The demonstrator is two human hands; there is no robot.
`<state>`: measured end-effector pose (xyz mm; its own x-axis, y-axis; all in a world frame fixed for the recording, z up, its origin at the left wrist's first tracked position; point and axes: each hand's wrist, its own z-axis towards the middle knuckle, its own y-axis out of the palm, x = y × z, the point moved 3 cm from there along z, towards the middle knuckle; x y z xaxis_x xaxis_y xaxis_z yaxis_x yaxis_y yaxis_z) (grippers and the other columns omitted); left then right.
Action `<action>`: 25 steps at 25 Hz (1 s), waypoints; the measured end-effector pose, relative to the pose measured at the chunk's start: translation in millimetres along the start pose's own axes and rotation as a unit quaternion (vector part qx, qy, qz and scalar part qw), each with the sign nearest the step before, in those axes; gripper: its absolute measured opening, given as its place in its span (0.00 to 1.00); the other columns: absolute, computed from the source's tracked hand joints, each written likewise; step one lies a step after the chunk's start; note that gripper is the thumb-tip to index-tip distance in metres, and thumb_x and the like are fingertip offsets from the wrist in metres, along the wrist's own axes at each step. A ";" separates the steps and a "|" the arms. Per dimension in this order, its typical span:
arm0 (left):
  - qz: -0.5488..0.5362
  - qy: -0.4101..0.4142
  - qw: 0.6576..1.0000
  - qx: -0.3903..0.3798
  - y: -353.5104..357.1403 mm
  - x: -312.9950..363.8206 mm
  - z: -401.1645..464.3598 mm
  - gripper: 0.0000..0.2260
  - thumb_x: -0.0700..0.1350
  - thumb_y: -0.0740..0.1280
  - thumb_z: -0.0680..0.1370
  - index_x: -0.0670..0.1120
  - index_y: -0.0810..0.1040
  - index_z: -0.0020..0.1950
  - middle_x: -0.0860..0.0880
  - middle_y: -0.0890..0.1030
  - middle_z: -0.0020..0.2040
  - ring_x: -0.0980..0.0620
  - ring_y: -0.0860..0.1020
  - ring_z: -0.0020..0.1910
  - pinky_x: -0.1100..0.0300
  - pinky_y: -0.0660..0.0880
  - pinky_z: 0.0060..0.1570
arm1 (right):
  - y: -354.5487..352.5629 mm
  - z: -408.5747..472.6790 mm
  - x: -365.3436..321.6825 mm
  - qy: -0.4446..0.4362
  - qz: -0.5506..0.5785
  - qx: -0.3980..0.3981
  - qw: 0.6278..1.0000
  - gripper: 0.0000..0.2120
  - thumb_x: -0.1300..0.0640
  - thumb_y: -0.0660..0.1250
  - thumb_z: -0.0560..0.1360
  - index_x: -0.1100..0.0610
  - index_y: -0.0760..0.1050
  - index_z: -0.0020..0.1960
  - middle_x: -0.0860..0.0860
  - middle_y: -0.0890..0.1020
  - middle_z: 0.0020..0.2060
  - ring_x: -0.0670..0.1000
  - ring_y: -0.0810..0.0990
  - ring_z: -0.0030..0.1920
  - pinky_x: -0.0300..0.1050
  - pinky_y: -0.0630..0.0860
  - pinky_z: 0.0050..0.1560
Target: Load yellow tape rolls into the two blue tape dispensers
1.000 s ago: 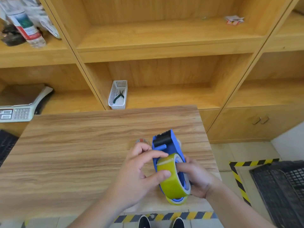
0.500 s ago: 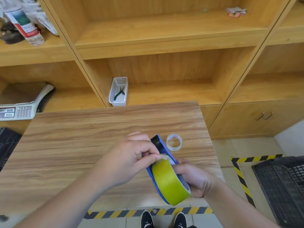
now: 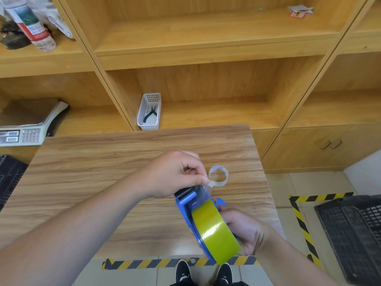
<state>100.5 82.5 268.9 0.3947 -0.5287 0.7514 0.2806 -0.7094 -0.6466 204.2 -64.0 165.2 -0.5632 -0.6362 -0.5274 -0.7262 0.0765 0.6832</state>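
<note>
A blue tape dispenser (image 3: 186, 205) with a yellow tape roll (image 3: 215, 234) mounted in it hangs over the table's front right corner. My right hand (image 3: 245, 230) grips the dispenser from the right side, partly hidden behind the roll. My left hand (image 3: 175, 174) pinches the loose clear end of the tape between thumb and forefinger, stretched out from the roll over the dispenser's black roller end. A second dispenser is not in view.
A clear empty tape core (image 3: 218, 175) lies on the wooden table (image 3: 103, 172) just beyond my left hand. Wooden shelves behind hold a white basket with pliers (image 3: 149, 111), a scale (image 3: 24, 131) and a bottle (image 3: 31, 23). A black crate (image 3: 350, 234) stands on the floor at right.
My left hand has peeled the tape end off the roll and drawn it away toward the dispenser's front. The dispenser has tilted and dropped toward the table's front edge, uncovering the clear core.
</note>
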 end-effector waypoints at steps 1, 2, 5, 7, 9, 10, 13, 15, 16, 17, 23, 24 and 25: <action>-0.026 -0.008 0.999 0.018 0.1 -4.2 0.4 0.05 0.48 0.75 0.76 0.51 0.86 0.41 0.49 0.78 0.39 0.52 0.76 0.37 0.48 0.75 0.44 | -1.5 -1.1 -0.9 -0.005 0.016 0.003 1.000 0.13 0.68 0.66 0.71 0.66 0.80 0.55 0.61 0.83 0.40 0.56 0.84 0.36 0.48 0.82 0.36; -0.050 -0.018 0.998 0.034 0.1 -8.1 -0.2 0.05 0.48 0.76 0.76 0.52 0.86 0.40 0.48 0.78 0.39 0.53 0.74 0.36 0.48 0.74 0.42 | -2.8 -2.2 -1.7 -0.008 0.027 0.006 1.000 0.13 0.68 0.67 0.71 0.66 0.80 0.55 0.62 0.82 0.42 0.57 0.84 0.36 0.48 0.82 0.36; -0.073 -0.046 0.994 0.061 1.3 -17.7 -3.1 0.05 0.48 0.76 0.75 0.52 0.85 0.39 0.52 0.76 0.35 0.56 0.71 0.34 0.55 0.70 0.38 | -5.8 -3.9 -1.1 -0.027 0.045 0.008 0.999 0.12 0.69 0.65 0.72 0.65 0.80 0.54 0.61 0.83 0.41 0.56 0.84 0.36 0.47 0.82 0.35; -0.077 -0.072 0.992 0.076 -0.4 -20.8 -4.8 0.06 0.48 0.76 0.76 0.50 0.86 0.40 0.53 0.74 0.32 0.56 0.69 0.32 0.60 0.67 0.36 | -7.6 -3.0 -0.3 -0.041 0.042 0.013 0.998 0.13 0.69 0.65 0.72 0.65 0.81 0.55 0.60 0.85 0.39 0.56 0.85 0.36 0.46 0.82 0.35; -0.100 -0.102 0.984 0.103 -5.6 -23.7 -6.2 0.07 0.48 0.76 0.76 0.47 0.85 0.39 0.52 0.70 0.31 0.55 0.67 0.31 0.64 0.66 0.34 | -8.6 -2.7 -0.3 -0.045 0.028 0.026 0.998 0.15 0.69 0.65 0.72 0.66 0.80 0.57 0.60 0.85 0.40 0.55 0.86 0.37 0.46 0.82 0.35; -0.111 -0.114 0.980 0.116 -9.2 -25.5 -7.3 0.08 0.47 0.75 0.76 0.46 0.85 0.39 0.51 0.68 0.31 0.55 0.66 0.31 0.66 0.66 0.33 | -9.1 -2.8 0.3 -0.047 0.018 0.029 0.998 0.15 0.69 0.65 0.71 0.66 0.80 0.57 0.60 0.86 0.40 0.56 0.86 0.37 0.47 0.82 0.36; -0.121 -0.137 0.976 0.122 -17.8 -30.1 -12.9 0.09 0.47 0.76 0.76 0.45 0.84 0.38 0.50 0.67 0.31 0.56 0.66 0.31 0.69 0.66 0.32 | -10.9 -3.2 3.7 -0.047 -0.013 0.026 0.998 0.16 0.71 0.64 0.72 0.66 0.80 0.58 0.61 0.85 0.41 0.57 0.86 0.38 0.50 0.83 0.37; -0.131 -0.148 0.972 0.125 -22.4 -32.9 -16.6 0.09 0.48 0.76 0.76 0.46 0.85 0.38 0.50 0.70 0.31 0.56 0.68 0.32 0.69 0.67 0.33 | -11.4 -2.9 5.7 -0.041 -0.038 0.024 0.998 0.17 0.72 0.63 0.73 0.69 0.78 0.60 0.61 0.85 0.43 0.58 0.86 0.40 0.50 0.83 0.40; -0.140 -0.152 0.970 0.129 -24.6 -34.8 -18.4 0.09 0.48 0.75 0.76 0.46 0.85 0.38 0.50 0.71 0.32 0.56 0.69 0.32 0.69 0.68 0.34 | -12.5 -2.9 6.9 -0.038 -0.053 0.027 0.998 0.18 0.72 0.64 0.72 0.70 0.77 0.61 0.62 0.85 0.44 0.58 0.86 0.41 0.50 0.83 0.42; -0.146 -0.155 0.969 0.128 -25.7 -36.1 -19.5 0.09 0.48 0.75 0.76 0.45 0.85 0.39 0.50 0.72 0.33 0.56 0.70 0.33 0.69 0.69 0.35 | -14.0 -3.1 7.4 -0.034 -0.068 0.031 0.997 0.19 0.72 0.65 0.71 0.70 0.76 0.62 0.62 0.85 0.45 0.59 0.86 0.42 0.50 0.82 0.43; -0.220 -0.197 0.954 0.053 2.8 -46.6 -22.2 0.10 0.48 0.75 0.77 0.47 0.83 0.36 0.52 0.73 0.33 0.52 0.69 0.34 0.58 0.66 0.41 | -7.5 -5.3 2.2 -0.043 -0.146 0.000 0.988 0.20 0.73 0.65 0.71 0.70 0.76 0.62 0.61 0.85 0.48 0.56 0.85 0.45 0.50 0.79 0.50; -0.242 -0.207 0.947 0.033 9.1 -48.1 -22.8 0.10 0.47 0.75 0.77 0.49 0.82 0.35 0.50 0.73 0.34 0.50 0.68 0.36 0.56 0.65 0.42 | -2.0 -6.6 -0.1 -0.048 -0.137 -0.021 0.989 0.17 0.75 0.63 0.72 0.70 0.77 0.59 0.57 0.86 0.44 0.52 0.86 0.42 0.47 0.81 0.47; -0.263 -0.217 0.940 0.015 14.3 -50.0 -23.1 0.10 0.45 0.74 0.78 0.49 0.82 0.36 0.48 0.73 0.35 0.48 0.67 0.37 0.55 0.65 0.43 | 2.3 -7.8 -1.5 -0.047 -0.122 -0.040 0.991 0.14 0.76 0.60 0.73 0.70 0.77 0.56 0.53 0.87 0.39 0.48 0.86 0.38 0.43 0.82 0.42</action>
<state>64.7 88.0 225.1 0.5121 0.1356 0.8481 0.5590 -0.8023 -0.2093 206.4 -68.9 171.5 -0.4113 -0.5529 -0.7247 -0.8142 -0.1346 0.5648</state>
